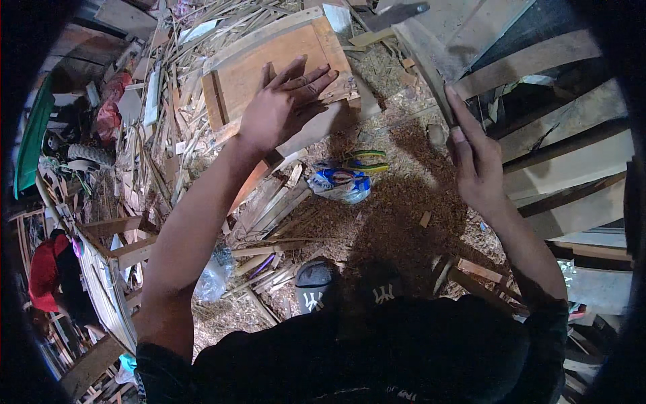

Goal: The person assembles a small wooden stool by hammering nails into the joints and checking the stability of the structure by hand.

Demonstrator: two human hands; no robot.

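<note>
My left hand [279,108] is open, its fingers spread over the top of a framed wooden panel [296,50] that leans among scrap wood. The fingers look flat on the panel or just above it. To the right, my right hand [479,165] has its fingers stretched out and apart. Its index fingertip meets the edge of a long pale board [425,67] at the corner of a wooden frame. Between my arms, a blue and white plastic packet [342,185] lies on the ground, with a yellow-green handled tool [367,160], perhaps pliers, beside it.
Wood shavings [397,229] cover the floor around my shoes [315,283]. Thin wood strips [178,101] are heaped at the left. Curved slats [572,175] stand at the right. A clear plastic bag [214,276] lies near my left arm. A person in red [46,273] is at the far left.
</note>
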